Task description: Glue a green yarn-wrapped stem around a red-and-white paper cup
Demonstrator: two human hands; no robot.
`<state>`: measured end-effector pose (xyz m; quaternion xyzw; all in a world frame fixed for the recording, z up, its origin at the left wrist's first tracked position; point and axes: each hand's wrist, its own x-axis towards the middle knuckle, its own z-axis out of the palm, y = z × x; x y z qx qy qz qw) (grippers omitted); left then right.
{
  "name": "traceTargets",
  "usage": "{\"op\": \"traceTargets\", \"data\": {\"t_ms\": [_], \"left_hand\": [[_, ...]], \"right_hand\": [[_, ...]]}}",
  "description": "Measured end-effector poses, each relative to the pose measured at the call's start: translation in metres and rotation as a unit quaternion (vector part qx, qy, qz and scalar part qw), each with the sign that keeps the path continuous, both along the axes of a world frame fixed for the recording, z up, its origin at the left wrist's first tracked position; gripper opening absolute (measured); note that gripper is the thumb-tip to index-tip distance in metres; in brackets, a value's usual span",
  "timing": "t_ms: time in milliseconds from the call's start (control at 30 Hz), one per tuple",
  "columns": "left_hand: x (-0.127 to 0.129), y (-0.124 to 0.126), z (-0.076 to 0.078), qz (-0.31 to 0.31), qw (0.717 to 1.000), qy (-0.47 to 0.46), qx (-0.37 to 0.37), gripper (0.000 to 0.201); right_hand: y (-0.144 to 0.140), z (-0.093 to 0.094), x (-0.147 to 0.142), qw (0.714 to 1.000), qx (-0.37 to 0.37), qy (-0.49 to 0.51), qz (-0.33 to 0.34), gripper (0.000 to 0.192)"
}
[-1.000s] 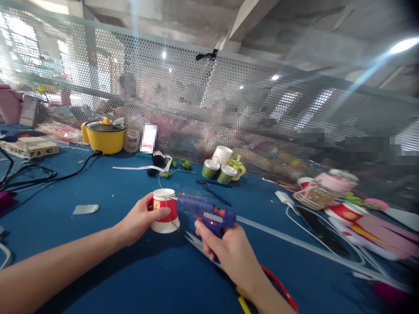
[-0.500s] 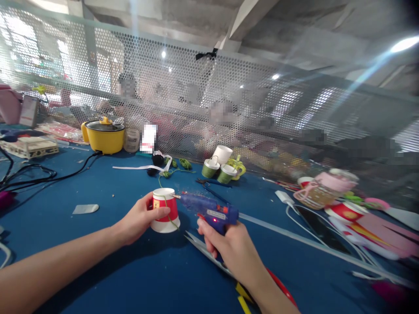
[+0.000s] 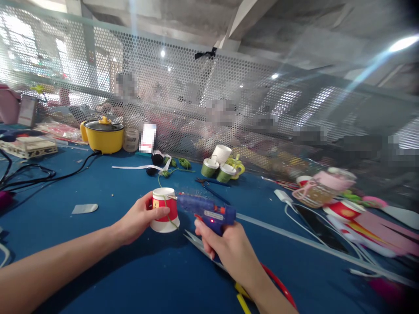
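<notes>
An upturned red and white paper cup [image 3: 165,211] stands on the blue table [image 3: 108,192], with a thin green cord draped down its side. My left hand [image 3: 137,220] grips the cup from the left. My right hand [image 3: 222,246] holds a blue hot glue gun [image 3: 206,210] whose red light is lit. The gun's nozzle touches the cup near its top rim.
A yellow electric pot [image 3: 103,136] with black cables sits far left. Green-wrapped cups [image 3: 218,168], green cord and white ribbon [image 3: 144,167] lie behind the cup. Pink and red craft pieces [image 3: 330,192] and a white cable crowd the right. A perforated metal screen [image 3: 229,104] closes the back; people sit beyond it.
The glue gun's nozzle has shifted slightly along the cup's upper rim; my right hand moved a little. The cup and left hand stay put.
</notes>
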<state>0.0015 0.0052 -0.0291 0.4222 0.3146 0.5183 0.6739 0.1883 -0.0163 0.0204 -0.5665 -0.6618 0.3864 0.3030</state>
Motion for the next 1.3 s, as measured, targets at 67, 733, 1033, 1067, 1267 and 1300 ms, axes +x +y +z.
{"op": "traceTargets", "data": {"t_ms": [67, 733, 1033, 1067, 1267, 1300], "left_hand": [[-0.0003, 0.0, -0.0002, 0.001, 1.0, -0.002, 0.003, 0.044], [-0.0011, -0.0004, -0.0003, -0.009, 1.0, -0.017, 0.0, 0.042], [-0.0004, 0.0011, 0.0004, -0.013, 1.0, -0.022, -0.005, 0.041], [-0.0004, 0.0011, 0.0006, -0.014, 1.0, -0.022, -0.005, 0.041], [-0.0008, 0.0002, 0.0024, -0.016, 1.0, -0.025, -0.005, 0.042], [-0.001, 0.0001, 0.0025, -0.015, 1.0, -0.023, -0.007, 0.042]], "right_hand": [[0.0002, 0.0008, 0.0012, 1.0, 0.005, -0.001, -0.001, 0.037], [0.0025, -0.002, 0.0061, 1.0, 0.01, 0.0, -0.008, 0.04], [0.0043, 0.0013, 0.0065, 0.999, 0.006, 0.019, -0.029, 0.037], [0.0046, 0.0015, 0.0066, 0.999, 0.005, 0.017, -0.028, 0.037], [0.0078, 0.0007, 0.0095, 1.0, 0.005, 0.012, -0.02, 0.039], [0.0084, 0.0006, 0.0101, 1.0, 0.002, 0.015, -0.012, 0.039]]}}
